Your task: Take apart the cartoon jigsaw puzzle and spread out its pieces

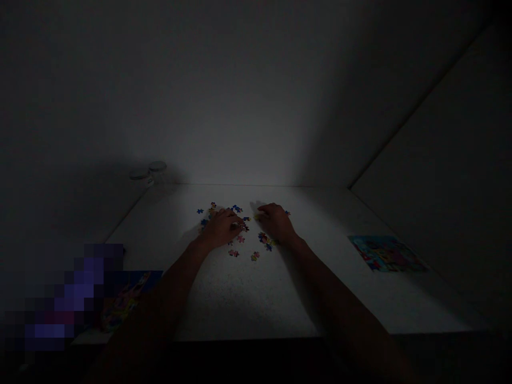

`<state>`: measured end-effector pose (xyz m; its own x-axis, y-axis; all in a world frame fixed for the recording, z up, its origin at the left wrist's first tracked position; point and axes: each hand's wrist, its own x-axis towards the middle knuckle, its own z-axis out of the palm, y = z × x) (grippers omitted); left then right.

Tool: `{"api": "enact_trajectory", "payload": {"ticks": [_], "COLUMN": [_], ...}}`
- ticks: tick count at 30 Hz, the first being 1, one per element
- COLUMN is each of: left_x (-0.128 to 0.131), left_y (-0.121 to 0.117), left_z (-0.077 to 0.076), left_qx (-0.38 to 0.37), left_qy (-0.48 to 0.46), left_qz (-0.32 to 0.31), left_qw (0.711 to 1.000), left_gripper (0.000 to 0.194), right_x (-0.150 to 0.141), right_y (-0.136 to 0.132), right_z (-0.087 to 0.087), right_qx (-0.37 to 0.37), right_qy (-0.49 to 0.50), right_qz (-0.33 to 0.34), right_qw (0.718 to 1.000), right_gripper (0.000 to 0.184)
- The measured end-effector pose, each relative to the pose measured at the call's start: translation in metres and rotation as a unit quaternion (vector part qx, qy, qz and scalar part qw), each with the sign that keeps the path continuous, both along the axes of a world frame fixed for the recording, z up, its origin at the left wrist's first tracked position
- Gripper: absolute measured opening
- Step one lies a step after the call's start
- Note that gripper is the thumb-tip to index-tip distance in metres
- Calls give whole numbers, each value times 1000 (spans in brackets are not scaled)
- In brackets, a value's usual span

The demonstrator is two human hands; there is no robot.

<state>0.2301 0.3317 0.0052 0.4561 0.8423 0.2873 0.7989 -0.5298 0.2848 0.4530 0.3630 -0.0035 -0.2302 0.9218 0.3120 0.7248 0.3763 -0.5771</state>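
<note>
Small jigsaw puzzle pieces (236, 218) in blue, pink, yellow and other colours lie scattered on the white table (256, 298). My left hand (220, 228) rests palm down among them, its fingertips over a dark cluster of pieces. To its right, my right hand (276, 223) is also palm down, with its fingers reaching a yellowish piece (256, 216). The dim light hides whether either hand holds a piece.
A colourful puzzle picture sheet (386, 253) lies on the table's right side. A printed box (124, 298) sits at the lower left by a blurred patch. Several round lidded containers (148, 170) stand beyond the far left corner. Walls rise behind and right.
</note>
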Motion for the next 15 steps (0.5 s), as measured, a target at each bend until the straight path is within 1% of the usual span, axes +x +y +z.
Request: {"api": "enact_trajectory", "payload": {"ticks": [1, 2, 5, 7, 10, 13, 15], "left_x": [0, 0, -2, -4, -7, -9, -10], "left_y": [0, 0, 2, 3, 2, 1, 2], "left_z": [-1, -3, -7, -9, -10, -8, -6], "left_qx": [-1, -2, -2, -2, -3, -3, 5], "left_qy": [3, 6, 12, 16, 23, 24, 18], "left_qz": [-4, -4, 1, 7, 12, 10, 20], "left_qw": [1000, 1000, 1000, 1000, 1000, 1000, 1000], "left_gripper": [20, 20, 23, 27, 30, 31, 32], "right_x": [-2, -4, -14, -19, -19, -14, -12], "right_y": [-2, -5, -16, -22, -25, -21, -19], "right_z": [2, 5, 11, 13, 11, 9, 12], "right_qx": [9, 15, 19, 12, -3, -9, -10], "right_qy": [-6, -12, -39, -67, -91, -76, -60], "right_qz": [14, 42, 161, 198, 194, 187, 177], "right_qw": [1000, 999, 986, 978, 977, 979, 982], "right_gripper": [18, 17, 14, 12, 9, 11, 13]}}
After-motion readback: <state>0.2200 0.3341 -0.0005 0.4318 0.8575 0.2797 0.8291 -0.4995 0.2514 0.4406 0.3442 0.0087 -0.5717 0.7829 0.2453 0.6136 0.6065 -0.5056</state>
